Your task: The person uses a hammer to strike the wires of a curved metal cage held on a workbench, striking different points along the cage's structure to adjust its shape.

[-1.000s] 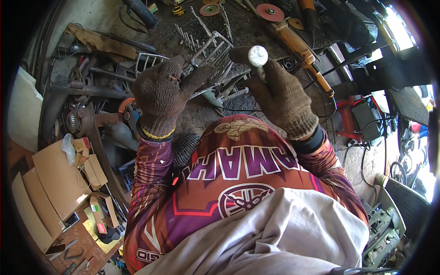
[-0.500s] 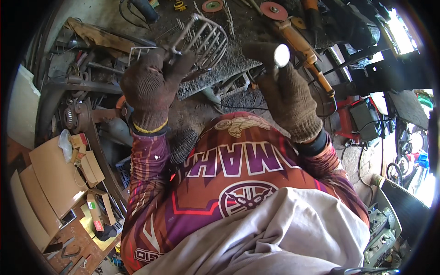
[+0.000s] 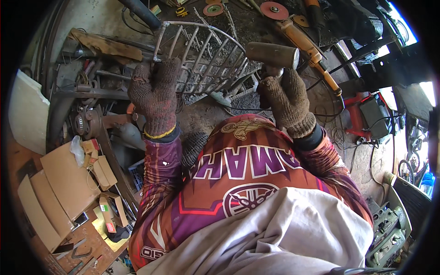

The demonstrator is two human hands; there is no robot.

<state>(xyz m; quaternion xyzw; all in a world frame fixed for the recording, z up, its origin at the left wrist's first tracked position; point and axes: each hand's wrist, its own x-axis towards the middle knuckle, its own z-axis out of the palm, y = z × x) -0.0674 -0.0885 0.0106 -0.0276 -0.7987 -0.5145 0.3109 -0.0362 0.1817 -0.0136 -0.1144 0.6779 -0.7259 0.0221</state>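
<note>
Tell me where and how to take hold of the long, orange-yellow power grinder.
For the long, orange-yellow power grinder, the slim rear handle looks the best grip: come from the person's near right and close around it crosswise. That narrow end slants toward the near right, while the round, reddish disc sits at the far end.

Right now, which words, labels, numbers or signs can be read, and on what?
I'm not copying wording, only placing it.
Red-brown shirt: large purple letters outlined in white, legible; round emblem below; smaller lettering, lower left.
Small box: red and green patches, print too small to read.
Hammer and metal rack: no lettering I can make out.
</note>
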